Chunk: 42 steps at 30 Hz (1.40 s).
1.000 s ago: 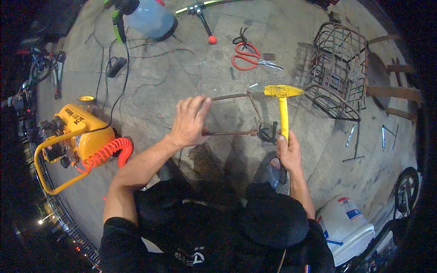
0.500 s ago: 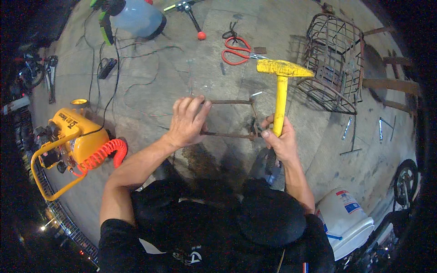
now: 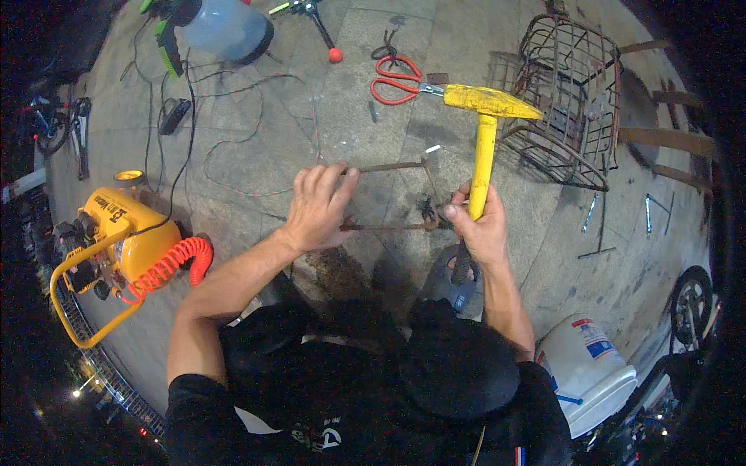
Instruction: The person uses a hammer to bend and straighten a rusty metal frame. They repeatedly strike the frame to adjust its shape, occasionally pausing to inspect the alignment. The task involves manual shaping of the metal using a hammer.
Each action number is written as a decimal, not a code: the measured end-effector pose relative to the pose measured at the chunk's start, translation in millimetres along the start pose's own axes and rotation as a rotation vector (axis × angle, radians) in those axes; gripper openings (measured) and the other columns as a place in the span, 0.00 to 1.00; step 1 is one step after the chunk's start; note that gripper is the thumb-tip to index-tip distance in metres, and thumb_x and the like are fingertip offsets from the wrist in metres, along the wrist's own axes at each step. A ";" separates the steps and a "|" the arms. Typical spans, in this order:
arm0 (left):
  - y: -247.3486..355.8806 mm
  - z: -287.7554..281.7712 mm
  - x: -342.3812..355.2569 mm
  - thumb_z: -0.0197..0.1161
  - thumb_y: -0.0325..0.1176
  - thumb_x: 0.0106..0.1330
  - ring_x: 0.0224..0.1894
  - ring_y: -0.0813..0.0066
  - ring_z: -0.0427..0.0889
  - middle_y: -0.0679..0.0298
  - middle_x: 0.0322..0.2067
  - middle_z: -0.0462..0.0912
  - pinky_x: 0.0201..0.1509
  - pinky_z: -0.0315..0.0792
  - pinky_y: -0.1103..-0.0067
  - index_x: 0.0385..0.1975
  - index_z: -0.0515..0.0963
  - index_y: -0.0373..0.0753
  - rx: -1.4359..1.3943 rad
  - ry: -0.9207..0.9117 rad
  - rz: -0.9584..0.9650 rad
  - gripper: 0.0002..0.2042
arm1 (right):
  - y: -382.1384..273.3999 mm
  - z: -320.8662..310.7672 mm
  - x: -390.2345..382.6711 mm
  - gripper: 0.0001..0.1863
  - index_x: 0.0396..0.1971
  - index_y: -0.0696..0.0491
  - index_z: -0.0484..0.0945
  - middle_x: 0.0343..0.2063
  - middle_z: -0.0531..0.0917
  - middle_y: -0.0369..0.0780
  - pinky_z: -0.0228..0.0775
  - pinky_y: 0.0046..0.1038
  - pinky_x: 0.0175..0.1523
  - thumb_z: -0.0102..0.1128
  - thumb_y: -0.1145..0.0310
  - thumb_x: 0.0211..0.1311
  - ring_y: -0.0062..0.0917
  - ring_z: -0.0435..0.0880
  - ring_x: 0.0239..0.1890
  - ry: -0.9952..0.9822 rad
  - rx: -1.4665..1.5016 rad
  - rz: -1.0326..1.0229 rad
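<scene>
Front and centre, the rusty frame (image 3: 392, 227) is gripped by the left hand (image 3: 317, 208), the yellow hammer (image 3: 483, 147) clasped in the right hand (image 3: 483, 231)! Both are secured; work on the frame seems unfinished.

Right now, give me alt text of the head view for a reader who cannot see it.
A person's right hand holds a yellow hammer while the left hand holds a thin brown metal frame over a grey floor. Beyond them lie red-handled scissors and a wire basket; a yellow compressor sits to the left and a white bucket at lower right.
</scene>
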<state>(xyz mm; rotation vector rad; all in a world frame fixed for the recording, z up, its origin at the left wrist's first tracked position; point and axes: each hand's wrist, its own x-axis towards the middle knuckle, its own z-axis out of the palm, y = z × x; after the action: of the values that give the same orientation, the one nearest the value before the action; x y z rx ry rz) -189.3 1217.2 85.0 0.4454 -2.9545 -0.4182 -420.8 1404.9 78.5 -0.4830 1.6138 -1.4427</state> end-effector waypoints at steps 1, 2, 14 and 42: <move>0.4 1.6 0.2 0.76 0.36 0.31 0.56 0.53 0.63 0.53 0.57 0.63 0.58 0.57 0.57 0.66 0.57 0.37 0.012 -0.038 -0.042 0.53 | 2.7 -2.4 0.7 0.18 0.44 0.54 0.69 0.29 0.75 0.31 0.62 0.14 0.21 0.66 0.73 0.57 0.10 0.69 0.18 0.004 -0.024 -0.017; -0.4 3.5 0.5 0.78 0.38 0.32 0.56 0.53 0.62 0.53 0.57 0.63 0.58 0.57 0.57 0.66 0.57 0.37 0.025 -0.076 -0.085 0.54 | 4.9 -5.2 1.0 0.18 0.44 0.54 0.69 0.27 0.74 0.30 0.61 0.14 0.21 0.66 0.72 0.58 0.10 0.68 0.18 0.023 -0.057 -0.013; -43.1 53.0 -5.5 0.72 0.41 0.48 0.53 0.55 0.68 0.54 0.54 0.67 0.55 0.63 0.62 0.66 0.56 0.36 0.206 -0.186 -0.311 0.45 | 17.4 -18.5 -15.7 0.14 0.42 0.57 0.73 0.21 0.71 0.30 0.62 0.20 0.26 0.60 0.63 0.65 0.13 0.68 0.23 0.030 -0.286 0.118; -24.5 99.9 -10.4 0.57 0.22 0.53 0.54 0.45 0.73 0.45 0.52 0.73 0.56 0.71 0.65 0.59 0.66 0.42 -0.390 -0.266 -0.325 0.29 | -6.4 -3.4 -40.7 0.16 0.52 0.59 0.71 0.24 0.73 0.31 0.64 0.20 0.28 0.53 0.69 0.68 0.14 0.71 0.23 0.005 -0.379 0.205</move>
<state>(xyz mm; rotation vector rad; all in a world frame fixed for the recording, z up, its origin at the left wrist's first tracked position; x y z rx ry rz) -189.0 1223.0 -18.2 0.8763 -2.9310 -1.1453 -403.9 1436.7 98.6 -0.5093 1.8901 -0.9902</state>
